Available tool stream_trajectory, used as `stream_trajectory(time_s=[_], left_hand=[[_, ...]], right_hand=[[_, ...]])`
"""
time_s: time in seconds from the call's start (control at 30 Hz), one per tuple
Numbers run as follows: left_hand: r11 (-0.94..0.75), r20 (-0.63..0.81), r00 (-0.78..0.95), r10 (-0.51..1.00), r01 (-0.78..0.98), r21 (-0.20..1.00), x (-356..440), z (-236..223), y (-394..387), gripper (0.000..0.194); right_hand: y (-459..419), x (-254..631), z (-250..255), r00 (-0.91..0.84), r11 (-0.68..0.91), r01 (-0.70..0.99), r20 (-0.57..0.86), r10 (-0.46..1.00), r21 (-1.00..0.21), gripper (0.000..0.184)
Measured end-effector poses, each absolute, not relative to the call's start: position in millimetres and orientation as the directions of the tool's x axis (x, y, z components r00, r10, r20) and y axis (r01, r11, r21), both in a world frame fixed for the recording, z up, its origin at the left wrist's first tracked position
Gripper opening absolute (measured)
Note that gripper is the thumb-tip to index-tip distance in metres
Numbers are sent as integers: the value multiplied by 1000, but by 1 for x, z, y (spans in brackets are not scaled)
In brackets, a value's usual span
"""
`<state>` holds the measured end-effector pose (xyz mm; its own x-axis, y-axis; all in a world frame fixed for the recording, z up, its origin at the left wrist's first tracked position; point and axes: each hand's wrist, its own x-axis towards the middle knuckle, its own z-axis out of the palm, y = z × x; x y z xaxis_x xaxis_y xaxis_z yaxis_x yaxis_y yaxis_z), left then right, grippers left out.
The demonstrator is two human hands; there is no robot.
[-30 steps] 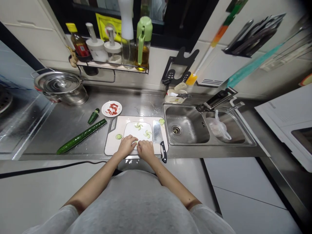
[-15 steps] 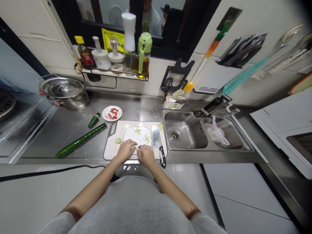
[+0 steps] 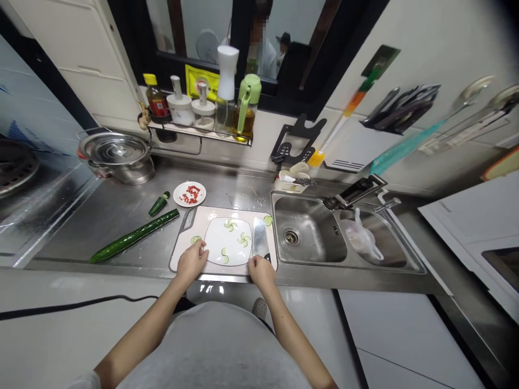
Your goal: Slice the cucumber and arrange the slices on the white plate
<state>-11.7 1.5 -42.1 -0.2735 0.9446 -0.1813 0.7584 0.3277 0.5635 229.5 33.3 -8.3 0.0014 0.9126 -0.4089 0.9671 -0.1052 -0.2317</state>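
- Grip of the left hand (image 3: pixel 192 262): partly open, fingers loosely curled, nothing visibly held; beside the square plate's left edge.
- Grip of the right hand (image 3: pixel 263 272): fingers curled in, beside the plate's near right corner, over part of the knife's handle; exact opening and any hold cannot be told.
- Square plate (image 3: pixel 222 237): flat on the cutting board (image 3: pixel 185 246), near edge close to the board's near edge, which lies near the front of the surface (image 3: pixel 133 200).
- Open room: bare steel beyond the board; narrow strip between board and long cucumber (image 3: pixel 135 235).
- On plate: green slices (image 3: pixel 230 225) in three groups, two of them pinwheels.
- Around: knife (image 3: pixel 259 235) just right of plate; round plate (image 3: pixel 190 194) with red pieces beyond board's far left corner; short cucumber piece (image 3: pixel 158 205) left of it; sink (image 3: pixel 310 229) adjoining board's right side.
- Axes: plate roughly square, sides nearly in line with board; board's long axis left-right; knife's runs away from the person.
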Motion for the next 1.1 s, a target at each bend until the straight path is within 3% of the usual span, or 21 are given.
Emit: stream_trajectory(time_s=[0.6,1.1], left_hand=[[309,-160,-275,948,676,669,-4,-41,9,14],[291,-146,-262,954,694,658,-6,-44,10,17]], right_hand=[[50,223,-14,-59,-31,969,-353,934,-244,30],[53,220,-10,-47,-48,970,-378,925,-238,31]])
